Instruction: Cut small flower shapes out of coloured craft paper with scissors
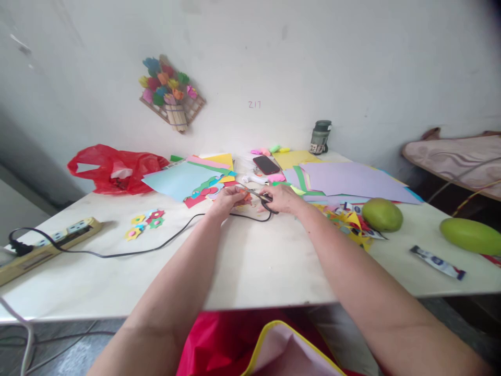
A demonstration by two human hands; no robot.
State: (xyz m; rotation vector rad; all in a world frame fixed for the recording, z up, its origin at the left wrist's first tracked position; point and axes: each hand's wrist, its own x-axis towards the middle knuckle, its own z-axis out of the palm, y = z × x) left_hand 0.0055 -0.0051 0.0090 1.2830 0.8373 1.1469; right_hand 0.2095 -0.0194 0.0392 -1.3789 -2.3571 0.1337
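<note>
My right hand [282, 199] is closed round the handles of dark-handled scissors [270, 198], whose blades point left toward my other hand. Between the fingers of my left hand [229, 201] is a small piece of orange paper [246, 196], close to the blades. Just behind my left hand lie cut colored paper shapes [203, 191]. Several small paper flowers [155, 219] sit to the left on the white table [250, 261]. Colorful paper scraps [352, 222] are heaped to the right of my right hand.
Paper sheets [182, 180] and purple sheets [352, 180] flank a phone [266, 165]. A red bag [113, 169], power strip [58, 245] with a black cable, flask [320, 137], green fruit [382, 214], another fruit [469, 235] and a tube [437, 262] lie around.
</note>
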